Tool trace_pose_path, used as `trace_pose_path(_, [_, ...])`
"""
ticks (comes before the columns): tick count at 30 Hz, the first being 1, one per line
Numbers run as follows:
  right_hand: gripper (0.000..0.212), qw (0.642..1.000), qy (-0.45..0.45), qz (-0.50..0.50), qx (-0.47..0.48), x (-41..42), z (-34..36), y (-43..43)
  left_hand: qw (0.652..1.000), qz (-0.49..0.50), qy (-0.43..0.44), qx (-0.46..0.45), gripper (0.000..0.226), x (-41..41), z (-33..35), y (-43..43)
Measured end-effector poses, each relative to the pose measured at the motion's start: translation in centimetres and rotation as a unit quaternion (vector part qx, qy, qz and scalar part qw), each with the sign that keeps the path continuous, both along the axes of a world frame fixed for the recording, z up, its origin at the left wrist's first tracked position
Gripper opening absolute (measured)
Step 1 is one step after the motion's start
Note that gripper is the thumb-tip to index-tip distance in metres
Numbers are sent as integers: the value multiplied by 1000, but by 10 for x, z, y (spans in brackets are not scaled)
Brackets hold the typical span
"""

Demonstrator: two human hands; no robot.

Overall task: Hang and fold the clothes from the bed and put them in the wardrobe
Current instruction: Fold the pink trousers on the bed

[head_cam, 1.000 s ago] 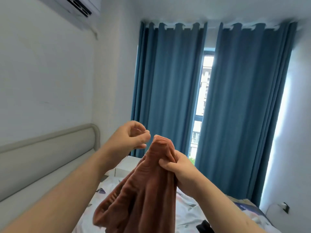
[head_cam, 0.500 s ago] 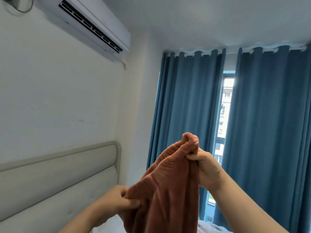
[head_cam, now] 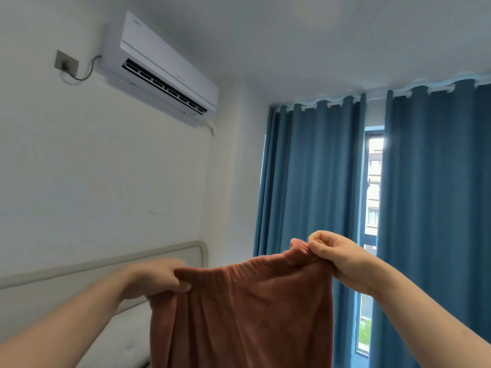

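A rust-brown ribbed garment (head_cam: 244,314) hangs in front of me, held up by its gathered top edge. My left hand (head_cam: 156,278) grips the left end of that edge. At the right end, slightly higher, my right hand (head_cam: 337,257) pinches the edge. The cloth is stretched wide between both hands and drops out of the frame at the bottom. The bed surface and the wardrobe are out of view.
A padded grey headboard (head_cam: 79,277) runs along the left wall. Above it hangs a white air conditioner (head_cam: 162,70). Blue curtains (head_cam: 310,187) cover the window (head_cam: 373,187) straight ahead, with a narrow gap between them.
My left hand took hold of the garment's edge and drew it left, spreading the bunched cloth wide. The view tilted upward, so the bed dropped out of sight.
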State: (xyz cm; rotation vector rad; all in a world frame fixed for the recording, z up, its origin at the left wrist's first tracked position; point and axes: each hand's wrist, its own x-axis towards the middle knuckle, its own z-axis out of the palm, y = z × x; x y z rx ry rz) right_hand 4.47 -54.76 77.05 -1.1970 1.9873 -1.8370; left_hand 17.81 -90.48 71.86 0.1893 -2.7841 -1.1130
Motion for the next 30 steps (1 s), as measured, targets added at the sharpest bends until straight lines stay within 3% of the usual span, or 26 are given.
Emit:
trace_pose_path(2, [26, 999, 16, -46, 22, -6, 2, 4, 999, 21, 35, 3, 21, 10, 16, 2])
trace_pose_path(5, [23, 987, 65, -118, 87, -14, 0, 3, 995, 42, 88, 8, 33, 26, 39, 10])
trace_pose_path(8, [10, 989, 58, -93, 96, -11, -3, -3, 994, 33, 98, 34, 41, 41, 59, 22])
trace_pose_path(10, [18, 993, 48, -54, 95, -4, 0, -6, 995, 33, 84, 43, 41, 49, 72, 30])
trace_pose_path(12, [28, 991, 65, -28, 111, -1, 4, -5, 996, 49, 79, 1, 37, 56, 83, 34])
trace_pose_path(16, [26, 981, 100, -43, 160, 1, 12, -5, 978, 116, 76, -158, 13, 64, 96, 34])
trace_pose_path(20, [36, 977, 130, -106, 133, 0, 14, -14, 947, 161, 102, -258, 19, 71, 104, 37])
trace_pose_path(25, [22, 993, 64, -65, 80, 14, 13, -22, 933, 207, 163, -244, 30, 82, 110, 35])
trace_pose_path(27, [32, 987, 118, -69, 86, 18, 16, -25, 936, 211, 171, -224, 29, 86, 110, 33])
trace_pose_path(30, [23, 967, 203, -133, 82, 23, 22, -33, 965, 160, 161, -131, 29, 99, 109, 26])
